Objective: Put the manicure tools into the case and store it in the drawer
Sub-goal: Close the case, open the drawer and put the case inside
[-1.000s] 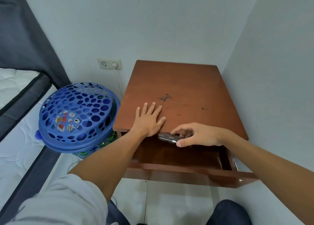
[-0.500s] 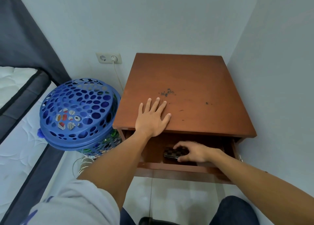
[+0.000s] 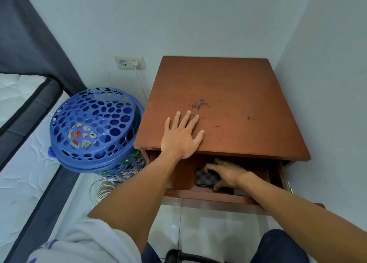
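The dark checkered manicure case (image 3: 204, 178) lies closed on the floor of the pulled-out drawer (image 3: 208, 198) of the brown bedside table (image 3: 228, 96). My right hand (image 3: 226, 174) reaches into the drawer and rests over the case's right half, fingers and thumb around it. My left hand (image 3: 181, 136) lies flat and spread on the tabletop at its front edge, holding nothing. No loose manicure tools are visible.
A blue perforated laundry basket (image 3: 93, 127) stands just left of the table, with coiled white cable (image 3: 102, 190) on the floor beside it. A wall socket (image 3: 130, 62) sits behind it. A mattress (image 3: 21, 135) runs along the left. Walls close in behind and at right.
My right hand has carried the case from the drawer's upper opening down onto the drawer floor. My left hand has stayed flat on the tabletop. The view has shifted back a little.
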